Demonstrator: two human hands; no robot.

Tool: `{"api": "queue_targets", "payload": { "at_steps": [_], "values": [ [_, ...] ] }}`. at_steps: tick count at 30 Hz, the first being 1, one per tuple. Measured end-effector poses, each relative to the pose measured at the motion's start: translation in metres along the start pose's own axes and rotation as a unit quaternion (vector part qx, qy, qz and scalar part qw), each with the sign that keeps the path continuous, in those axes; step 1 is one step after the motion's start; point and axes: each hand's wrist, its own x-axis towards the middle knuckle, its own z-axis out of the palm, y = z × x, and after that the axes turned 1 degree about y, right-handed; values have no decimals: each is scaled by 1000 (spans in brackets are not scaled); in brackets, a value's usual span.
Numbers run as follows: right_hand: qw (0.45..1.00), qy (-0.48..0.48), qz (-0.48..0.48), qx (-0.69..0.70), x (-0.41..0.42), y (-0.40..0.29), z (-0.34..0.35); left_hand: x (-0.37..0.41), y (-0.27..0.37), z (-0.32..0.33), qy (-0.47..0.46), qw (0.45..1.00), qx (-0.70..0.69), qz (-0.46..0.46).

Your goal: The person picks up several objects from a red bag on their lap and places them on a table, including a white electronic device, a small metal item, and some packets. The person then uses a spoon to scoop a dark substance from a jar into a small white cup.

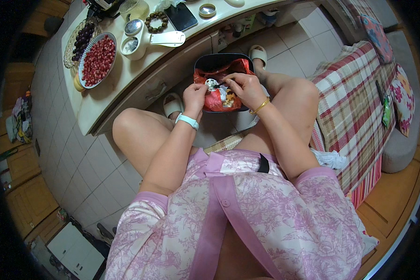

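My left hand point(195, 99) pinches a small white round part with openings point(211, 83) between thumb and fingers. A thin dark tool point(219, 85), perhaps a small brush, is gripped in my right hand point(246, 88), with its tip at the round part. Both hands are above a dark waste bin point(219, 58) standing between my legs. A red plastic bag point(213, 102) lines this bin. Inside the bag lie crumpled white paper point(223, 92) and yellowish scraps point(230, 100), partly hidden by my hands.
On the table point(126, 84) are a white handled appliance point(145, 38), a round mesh-topped cap point(207, 10), a smartphone point(181, 16), a bead bracelet point(156, 21), a bowl of pomegranate seeds point(98, 61) and grapes point(83, 42). A plaid-covered seat point(350, 101) is at my right.
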Motion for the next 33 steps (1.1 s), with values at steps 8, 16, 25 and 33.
{"api": "queue_targets", "payload": {
  "at_steps": [8, 16, 25, 33],
  "values": [
    [996, 39, -58, -59, 0, 5, 1, -2, 3, 2, 3, 1000, -10, -3],
    [995, 36, -57, -72, 1, 0, -2, 0, -1, -1, -1, 1000, -14, 6],
    [992, 49, -62, -95, 2, 4, -2, -2, 1, 1, 5, 1000, 15, 9],
    [992, 40, -57, -107, 3, 2, -2, -4, 3, 3, -1, 1000, 19, 21]
  ]
}}
